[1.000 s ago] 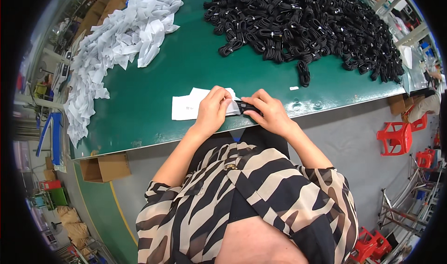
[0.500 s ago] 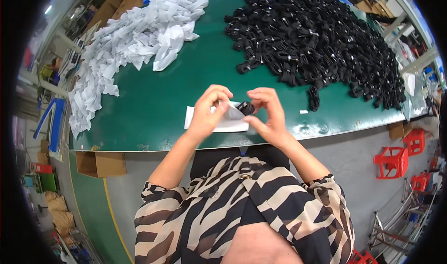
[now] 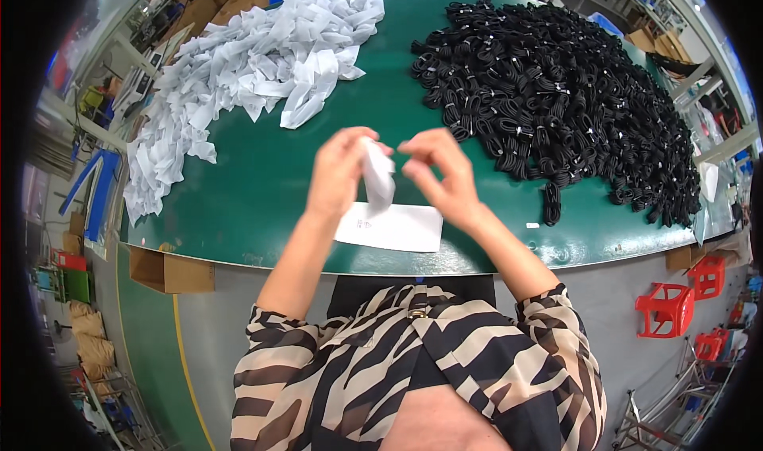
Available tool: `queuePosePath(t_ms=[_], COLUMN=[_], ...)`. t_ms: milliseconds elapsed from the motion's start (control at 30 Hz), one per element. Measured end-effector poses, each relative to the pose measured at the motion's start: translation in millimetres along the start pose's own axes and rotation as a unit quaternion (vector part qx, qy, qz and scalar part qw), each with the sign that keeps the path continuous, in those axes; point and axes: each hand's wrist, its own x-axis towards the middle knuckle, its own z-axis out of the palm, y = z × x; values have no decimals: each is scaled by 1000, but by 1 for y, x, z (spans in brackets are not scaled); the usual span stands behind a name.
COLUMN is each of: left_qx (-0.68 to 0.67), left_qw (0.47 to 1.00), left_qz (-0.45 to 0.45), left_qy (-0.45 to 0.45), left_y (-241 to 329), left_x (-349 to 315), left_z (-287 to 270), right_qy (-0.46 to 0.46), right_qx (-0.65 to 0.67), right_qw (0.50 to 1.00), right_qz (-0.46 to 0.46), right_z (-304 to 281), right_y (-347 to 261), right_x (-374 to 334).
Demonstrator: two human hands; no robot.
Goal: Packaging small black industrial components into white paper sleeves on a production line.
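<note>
My left hand [image 3: 340,169] pinches a small white bag [image 3: 378,174], which hangs upright and is blurred by motion. Close to the bag's right edge, my right hand [image 3: 445,169] has its fingers curved and apart, with nothing visible in them. Whatever the bag contains is hidden. Below it, a flat white sheet or bag [image 3: 397,230] with small marks lies near the table's front edge. Black coiled cables [image 3: 524,93], each banded into a bundle, form a large heap on the right. White bags [image 3: 262,61] are heaped on the left.
The green table [image 3: 262,181] curves around in front of me. One cable bundle [image 3: 551,203] lies off the heap's near edge, by a small white label [image 3: 532,225]. A cardboard box [image 3: 187,274] stands under the left edge; red stools [image 3: 666,309] stand at right.
The black cable bundle seen at the bag's mouth is out of sight. My left hand has raised the bag off the white sheet, and my right hand's fingers have moved near its top.
</note>
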Motion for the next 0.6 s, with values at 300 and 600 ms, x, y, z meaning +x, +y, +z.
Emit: queuePosePath(t_ms=[300, 600], left_qx=[494, 530], left_qw=[795, 784], left_qz=[315, 203], left_qy=[156, -251], left_y=[38, -66], left_x=[70, -67], left_z=[-82, 26], right_qy=[-132, -46], right_qx=[-495, -223], right_qw=[858, 959], right_qz=[-26, 170], right_z=[-56, -54], right_y=[99, 46], right_x=[-1, -56])
